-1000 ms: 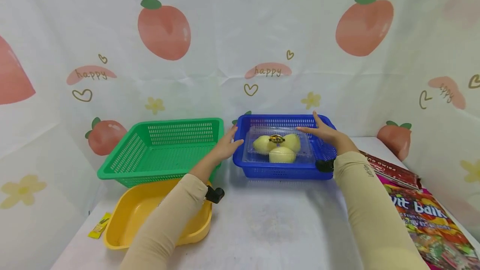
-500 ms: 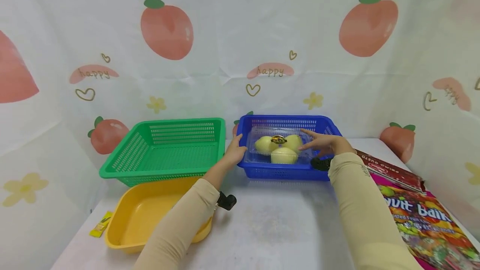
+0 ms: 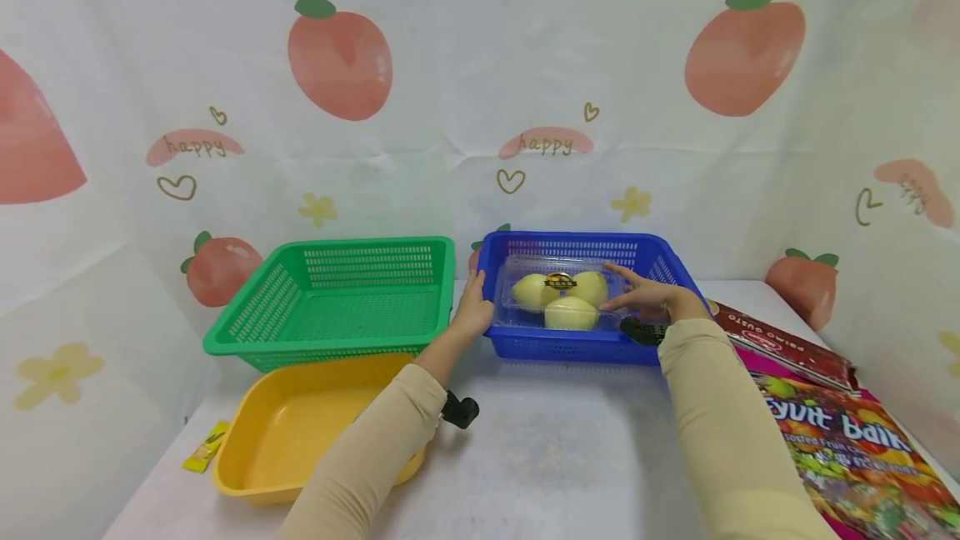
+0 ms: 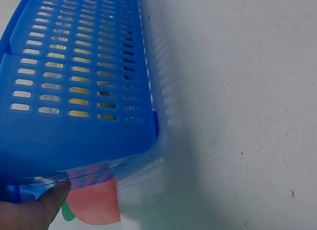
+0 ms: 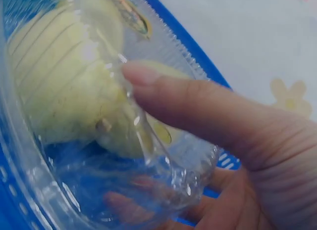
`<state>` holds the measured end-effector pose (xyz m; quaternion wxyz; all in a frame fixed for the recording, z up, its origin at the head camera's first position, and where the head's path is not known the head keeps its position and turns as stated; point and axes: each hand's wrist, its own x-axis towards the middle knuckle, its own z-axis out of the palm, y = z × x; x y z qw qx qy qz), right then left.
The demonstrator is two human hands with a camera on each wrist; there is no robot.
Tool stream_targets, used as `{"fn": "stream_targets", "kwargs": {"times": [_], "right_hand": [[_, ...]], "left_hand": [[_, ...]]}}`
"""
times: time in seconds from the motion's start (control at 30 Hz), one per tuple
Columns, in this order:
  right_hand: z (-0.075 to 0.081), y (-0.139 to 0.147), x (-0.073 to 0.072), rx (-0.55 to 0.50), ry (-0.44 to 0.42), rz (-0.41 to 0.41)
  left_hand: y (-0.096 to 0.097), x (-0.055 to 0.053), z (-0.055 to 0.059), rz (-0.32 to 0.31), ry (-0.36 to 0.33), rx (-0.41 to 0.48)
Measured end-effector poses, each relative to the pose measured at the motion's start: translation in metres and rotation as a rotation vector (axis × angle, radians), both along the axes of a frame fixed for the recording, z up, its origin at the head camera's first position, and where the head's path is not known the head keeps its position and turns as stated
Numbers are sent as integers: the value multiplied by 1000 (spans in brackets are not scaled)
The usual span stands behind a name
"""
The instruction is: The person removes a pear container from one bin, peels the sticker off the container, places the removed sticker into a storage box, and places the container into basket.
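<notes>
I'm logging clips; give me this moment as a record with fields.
Left hand: at the left end of the blue basket
Right hand: grips the right end of the clear box
Clear box: in the blue basket, holding three pale fruits
Green basket: left of the blue basket
Yellow tray: before the green basket
Far right: candy bag, red packet

Head view from above, forward and down, wrist views close, blue basket (image 3: 581,349) shared (by all three)

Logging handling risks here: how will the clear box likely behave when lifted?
The clear box will probably flex under the fingers, since its see-through plastic looks thin. Its shiny surface may be slippery. The rounded fruits might roll, having free space beside them.
</notes>
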<state>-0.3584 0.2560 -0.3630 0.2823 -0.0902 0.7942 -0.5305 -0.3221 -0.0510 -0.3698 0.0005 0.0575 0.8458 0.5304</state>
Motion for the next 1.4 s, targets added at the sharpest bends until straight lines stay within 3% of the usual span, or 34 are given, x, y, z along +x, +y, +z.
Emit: {"fn": "stream_targets", "kwargs": {"times": [0.33,0.67,1.03,1.2,1.4], "right_hand": [[-8,6,-4,-45,50,-4],[-10,1,-8,-105,53,5],[-8,2,-8,-163,50,31],[-8,3,-10,-180,63,12],[-6,3,-9,-188,62,-66]], "left_hand": [[6,-2,-1,3,-1,11],[4,-3,-2,26,15,12],[3,-3,-2,29,-12,11],[2,-3,-3,30,-13,17],[2,-4,-5,9,-1,-15]]}}
